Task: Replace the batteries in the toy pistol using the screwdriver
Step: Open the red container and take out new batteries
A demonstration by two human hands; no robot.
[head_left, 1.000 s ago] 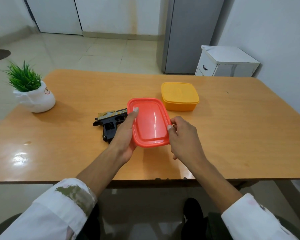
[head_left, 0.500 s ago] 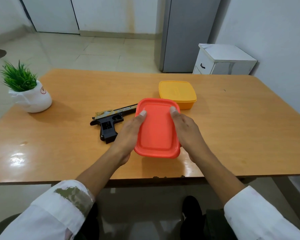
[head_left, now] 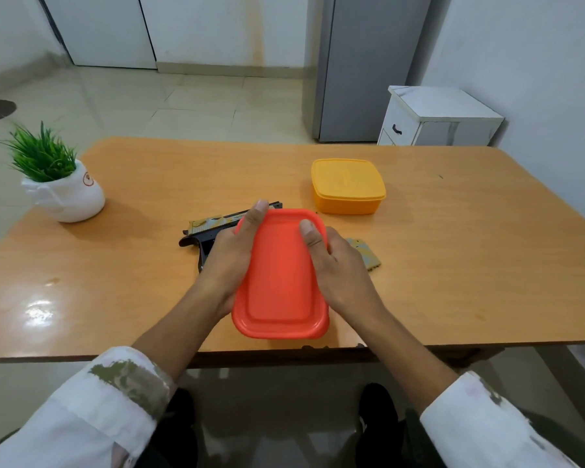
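Observation:
A red lidded plastic box (head_left: 281,278) is held near the table's front edge, long side pointing away from me. My left hand (head_left: 232,255) grips its left side and my right hand (head_left: 335,265) its right side, thumbs on the lid. The black and gold toy pistol (head_left: 205,229) lies on the table behind my left hand, partly hidden by it. A small flat patterned packet (head_left: 368,256) shows past my right hand. No screwdriver is visible.
A yellow lidded box (head_left: 348,185) stands further back to the right. A potted plant in a white pot (head_left: 61,184) sits at the far left. The wooden table (head_left: 470,265) has its front edge just under the red box.
The red box has been turned lengthwise and drawn toward the front edge. Both hands shifted along its sides. The patterned packet has come into sight on the right.

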